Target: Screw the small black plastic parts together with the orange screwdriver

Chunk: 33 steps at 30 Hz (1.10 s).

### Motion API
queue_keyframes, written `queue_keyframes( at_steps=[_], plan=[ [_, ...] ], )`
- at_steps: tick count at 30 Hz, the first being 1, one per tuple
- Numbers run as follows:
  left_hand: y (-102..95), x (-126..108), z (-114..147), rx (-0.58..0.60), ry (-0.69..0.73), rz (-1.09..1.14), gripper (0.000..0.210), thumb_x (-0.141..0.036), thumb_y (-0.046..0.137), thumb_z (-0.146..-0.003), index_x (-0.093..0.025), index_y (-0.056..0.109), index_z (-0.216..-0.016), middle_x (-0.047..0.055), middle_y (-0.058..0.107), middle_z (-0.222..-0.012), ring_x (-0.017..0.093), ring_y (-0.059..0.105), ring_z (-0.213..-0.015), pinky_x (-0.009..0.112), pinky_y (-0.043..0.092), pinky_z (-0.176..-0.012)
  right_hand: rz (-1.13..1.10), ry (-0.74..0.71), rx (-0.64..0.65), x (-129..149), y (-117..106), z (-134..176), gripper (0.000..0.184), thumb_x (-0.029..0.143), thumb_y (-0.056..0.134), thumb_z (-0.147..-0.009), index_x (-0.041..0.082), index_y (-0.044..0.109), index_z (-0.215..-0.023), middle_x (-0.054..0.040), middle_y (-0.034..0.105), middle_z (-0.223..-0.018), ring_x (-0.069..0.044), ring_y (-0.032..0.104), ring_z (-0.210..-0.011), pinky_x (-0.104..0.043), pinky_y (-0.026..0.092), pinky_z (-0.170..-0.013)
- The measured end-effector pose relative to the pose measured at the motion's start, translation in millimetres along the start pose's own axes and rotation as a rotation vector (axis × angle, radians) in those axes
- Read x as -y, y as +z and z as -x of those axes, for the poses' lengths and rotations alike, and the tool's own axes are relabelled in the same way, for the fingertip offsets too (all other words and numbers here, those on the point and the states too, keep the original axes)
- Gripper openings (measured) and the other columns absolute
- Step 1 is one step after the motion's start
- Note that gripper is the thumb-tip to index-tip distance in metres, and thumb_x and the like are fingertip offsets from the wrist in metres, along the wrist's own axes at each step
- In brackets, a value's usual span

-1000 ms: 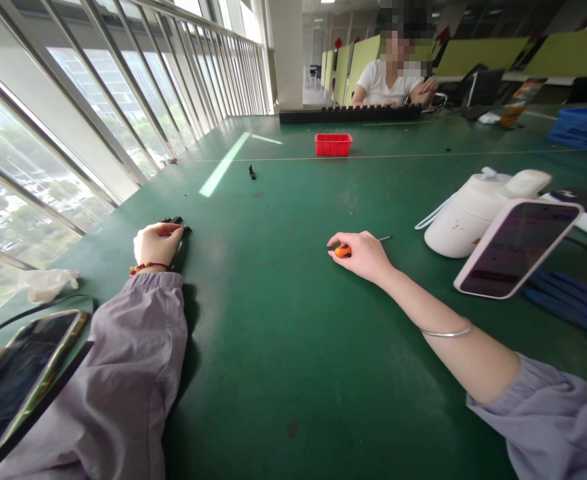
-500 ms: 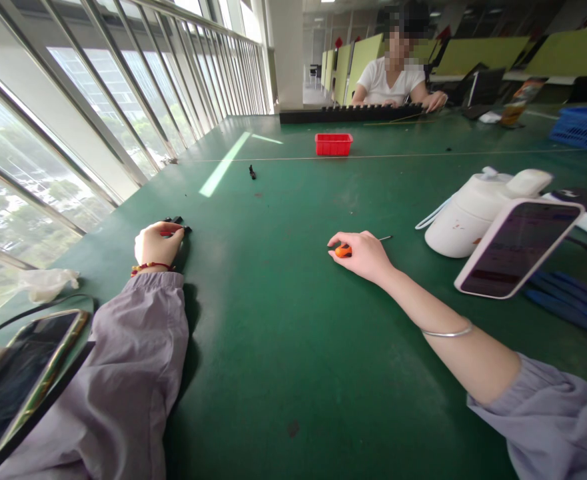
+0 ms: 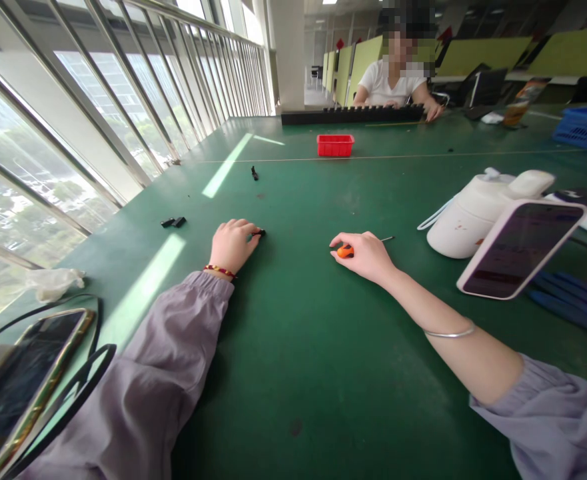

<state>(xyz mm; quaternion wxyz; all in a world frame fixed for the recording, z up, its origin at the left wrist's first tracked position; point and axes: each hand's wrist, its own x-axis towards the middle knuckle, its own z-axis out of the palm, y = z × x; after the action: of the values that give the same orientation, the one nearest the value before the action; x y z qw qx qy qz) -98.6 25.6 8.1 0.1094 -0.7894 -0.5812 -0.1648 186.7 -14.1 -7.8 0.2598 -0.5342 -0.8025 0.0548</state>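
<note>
My left hand (image 3: pixel 233 245) is closed on a small black piece (image 3: pixel 259 233), whose end pokes out past the fingertips just over the green table (image 3: pixel 283 347). My right hand (image 3: pixel 366 257) curls round the orange handle of a screwdriver (image 3: pixel 346 251); the thin shaft sticks out behind the hand, pointing right. Small black pieces (image 3: pixel 174 222) lie together on the table left of my left hand. Farther off, another black piece (image 3: pixel 254 173) sits by itself.
A red bin (image 3: pixel 335 145) stands toward the far side, before a long black rack (image 3: pixel 353 115) and a seated person (image 3: pixel 396 83). At right are a white bottle (image 3: pixel 468 220), a propped phone (image 3: pixel 522 250) and a blue basket (image 3: pixel 586 127). Another phone (image 3: pixel 28 373) and cable lie at left.
My left hand has moved right, away from the black pieces near the railing, with one black piece in its fingers. My right hand stays in place with the screwdriver.
</note>
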Motion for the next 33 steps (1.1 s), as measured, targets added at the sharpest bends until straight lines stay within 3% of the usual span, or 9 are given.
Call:
queue_keyframes(
  at_steps=[6, 10, 13, 20, 33],
  plan=[
    [4.7, -79.7, 12.3, -0.015, 0.379, 0.125, 0.018, -0.026, 0.05, -0.088, -0.022, 0.067, -0.092, 0.006, 0.068, -0.09, 0.022, 0.058, -0.086, 0.036, 0.042, -0.076, 0.018, 0.004, -0.007, -0.1, 0.7, 0.6, 0.011, 0.029, 0.061, -0.078, 0.024, 0.065, -0.086, -0.0002, 0.072, -0.083, -0.02, 0.064, -0.076, -0.034, 0.041, -0.079],
    [3.7, -108.4, 22.9, -0.039, 0.563, 0.165, 0.018, -0.022, 0.046, -0.091, -0.021, 0.064, -0.094, 0.006, 0.068, -0.089, 0.02, 0.059, -0.084, 0.035, 0.042, -0.075, 0.029, 0.001, -0.008, -0.9, 1.5, -0.2, 0.011, 0.028, 0.06, -0.078, 0.024, 0.065, -0.086, -0.0004, 0.072, -0.085, -0.02, 0.065, -0.08, -0.034, 0.04, -0.078],
    [1.8, -112.2, 25.4, -0.042, 0.59, 0.172, 0.015, -0.022, 0.049, -0.09, -0.021, 0.062, -0.098, 0.005, 0.068, -0.088, 0.018, 0.059, -0.083, 0.034, 0.041, -0.076, 0.033, 0.002, -0.006, -1.4, 1.7, -0.7, 0.011, 0.028, 0.06, -0.077, 0.024, 0.065, -0.086, -0.0003, 0.073, -0.086, -0.021, 0.065, -0.081, -0.033, 0.04, -0.078],
    [-1.3, -110.0, 24.2, -0.022, 0.548, 0.131, 0.019, -0.026, 0.047, -0.093, -0.017, 0.062, -0.084, 0.002, 0.066, -0.084, 0.016, 0.056, -0.082, 0.03, 0.039, -0.073, 0.038, -0.002, -0.009, -1.9, 2.2, 0.0, 0.012, 0.029, 0.06, -0.078, 0.024, 0.065, -0.087, 0.0, 0.073, -0.088, -0.021, 0.065, -0.082, -0.033, 0.04, -0.078],
    [-4.3, -111.8, 23.2, -0.021, 0.568, 0.049, 0.022, -0.022, 0.044, -0.094, -0.018, 0.065, -0.087, 0.003, 0.066, -0.089, 0.017, 0.053, -0.086, 0.031, 0.037, -0.074, 0.052, -0.014, -0.016, -2.3, 3.2, 0.7, 0.012, 0.028, 0.059, -0.078, 0.023, 0.065, -0.087, -0.0013, 0.072, -0.087, -0.021, 0.065, -0.083, -0.034, 0.039, -0.078]
  ],
)
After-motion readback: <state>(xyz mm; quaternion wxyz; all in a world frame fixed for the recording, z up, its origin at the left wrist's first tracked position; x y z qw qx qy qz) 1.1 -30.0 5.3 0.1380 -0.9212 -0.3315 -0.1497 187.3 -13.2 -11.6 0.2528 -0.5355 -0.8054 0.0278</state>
